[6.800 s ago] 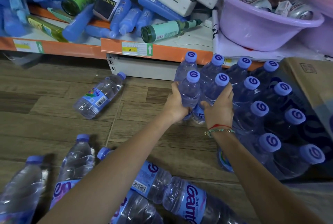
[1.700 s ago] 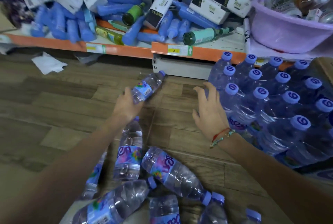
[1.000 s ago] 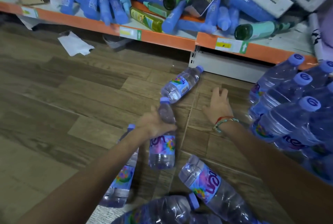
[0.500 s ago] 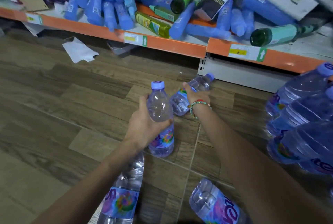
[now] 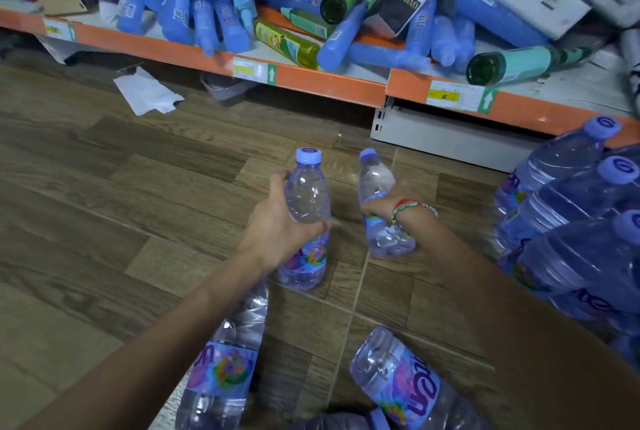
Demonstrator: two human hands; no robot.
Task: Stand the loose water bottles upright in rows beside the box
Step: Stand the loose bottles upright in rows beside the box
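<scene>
Left hand wrapped round an upright water bottle, base hard to place against the wooden floor. Right hand gripping a second bottle at mid-body, tilted, its label mostly hidden by fingers. Two loose bottles lying near the bottom edge, one partly under the left forearm, the other cut off by the frame. Standing rows of bottles at right, cropped and blurred. Cluttered orange shelf beyond.
</scene>
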